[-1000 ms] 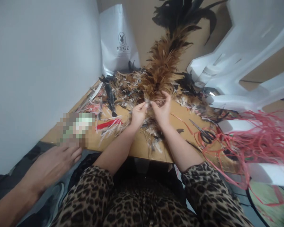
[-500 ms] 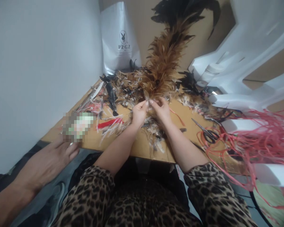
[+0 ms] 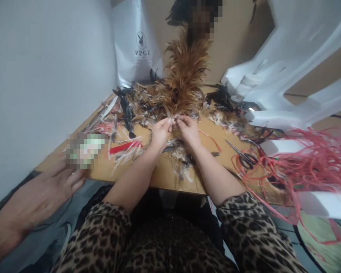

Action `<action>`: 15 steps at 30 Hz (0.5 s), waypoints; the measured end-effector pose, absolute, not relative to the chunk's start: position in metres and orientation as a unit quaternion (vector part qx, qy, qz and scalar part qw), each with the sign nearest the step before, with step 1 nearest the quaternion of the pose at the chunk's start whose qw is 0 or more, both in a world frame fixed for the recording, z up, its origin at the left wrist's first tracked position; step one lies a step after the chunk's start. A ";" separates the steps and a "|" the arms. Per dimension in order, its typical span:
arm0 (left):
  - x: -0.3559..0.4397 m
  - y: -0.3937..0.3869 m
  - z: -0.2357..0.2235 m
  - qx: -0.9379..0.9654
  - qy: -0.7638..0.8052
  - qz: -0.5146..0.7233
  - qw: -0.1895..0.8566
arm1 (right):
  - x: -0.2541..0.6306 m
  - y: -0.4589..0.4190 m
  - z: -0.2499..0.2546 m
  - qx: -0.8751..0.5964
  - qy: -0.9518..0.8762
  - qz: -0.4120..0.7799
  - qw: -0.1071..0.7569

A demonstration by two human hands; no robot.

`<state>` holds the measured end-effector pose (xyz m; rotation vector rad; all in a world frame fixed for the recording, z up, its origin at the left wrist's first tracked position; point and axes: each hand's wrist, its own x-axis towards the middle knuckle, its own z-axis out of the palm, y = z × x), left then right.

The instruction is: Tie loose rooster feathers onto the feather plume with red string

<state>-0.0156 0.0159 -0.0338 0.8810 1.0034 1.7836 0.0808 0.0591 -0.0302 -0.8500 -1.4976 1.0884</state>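
A long bundle of brown feathers (image 3: 187, 72), black at its far end, stands up from the table in front of me. My left hand (image 3: 160, 132) and my right hand (image 3: 188, 131) meet at its near, pale end, thumbs and fingers pinched on it from both sides. The fingertips nearly touch each other, and the exact bit between them is too small to make out. Loose pale and dark feathers (image 3: 183, 157) lie between my forearms. More brown feathers (image 3: 144, 100) are heaped just behind my left hand.
Black scissors (image 3: 247, 159) lie right of my right forearm, beside tangled pink ribbon strips (image 3: 309, 163). A silver bag (image 3: 139, 64) stands at the back. At left, another person's hand (image 3: 45, 189) holds a blurred-out item. A red strip (image 3: 125, 147) lies on the table (image 3: 99, 167).
The view has shifted slightly, so everything sits a little further left. Both my hands stay pinched at the feather bundle's near end, fingers slightly rearranged.
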 end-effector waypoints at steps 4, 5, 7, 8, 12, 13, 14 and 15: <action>-0.015 0.016 -0.033 0.362 0.409 0.723 0.423 | 0.080 0.059 -0.030 -0.369 -0.630 0.436 0.525; -0.015 0.015 -0.032 0.366 0.410 0.723 0.419 | 0.081 0.060 -0.031 -0.373 -0.631 0.428 0.528; -0.014 0.014 -0.031 0.374 0.410 0.720 0.417 | 0.082 0.062 -0.031 -0.385 -0.633 0.403 0.538; -0.014 0.014 -0.031 0.377 0.410 0.717 0.420 | 0.083 0.063 -0.032 -0.390 -0.636 0.383 0.546; -0.013 0.014 -0.032 0.386 0.410 0.707 0.428 | 0.086 0.065 -0.032 -0.365 -0.668 0.343 0.551; -0.013 0.014 -0.033 0.388 0.411 0.707 0.425 | 0.086 0.065 -0.032 -0.358 -0.677 0.345 0.543; -0.013 0.014 -0.034 0.388 0.412 0.709 0.421 | 0.086 0.064 -0.032 -0.356 -0.687 0.344 0.532; -0.013 0.015 -0.034 0.389 0.411 0.712 0.416 | 0.086 0.063 -0.031 -0.360 -0.695 0.340 0.522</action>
